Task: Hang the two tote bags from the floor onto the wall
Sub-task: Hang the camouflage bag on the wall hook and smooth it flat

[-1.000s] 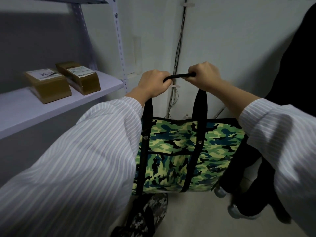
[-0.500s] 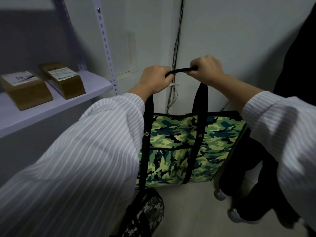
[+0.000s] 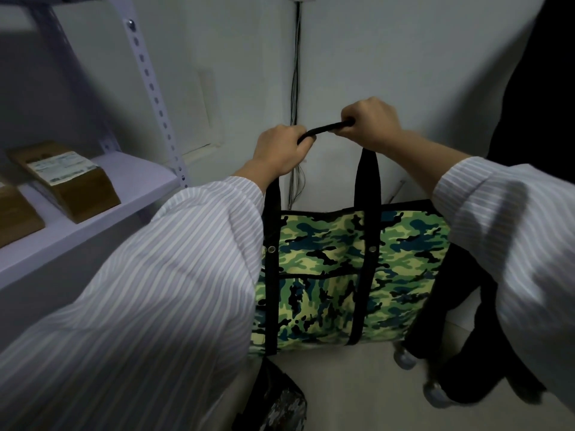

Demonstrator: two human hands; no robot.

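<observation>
A green camouflage tote bag (image 3: 348,269) with black straps hangs in the air in front of the white wall. My left hand (image 3: 280,152) and my right hand (image 3: 370,124) each grip one end of its black handle (image 3: 325,131), which runs between them. A second tote bag (image 3: 280,402), dark grey camouflage, lies on the floor at the bottom of the view, partly hidden by my left sleeve. No hook shows on the wall.
A white metal shelf (image 3: 102,213) at the left carries two brown cardboard boxes (image 3: 67,178). Thin cables (image 3: 295,73) run down the wall behind the bag. A person in black clothes (image 3: 460,337) stands close at the right.
Both hands have lifted the green bag a little higher, and the view has swung to the right, so the shelf and boxes sit further left.
</observation>
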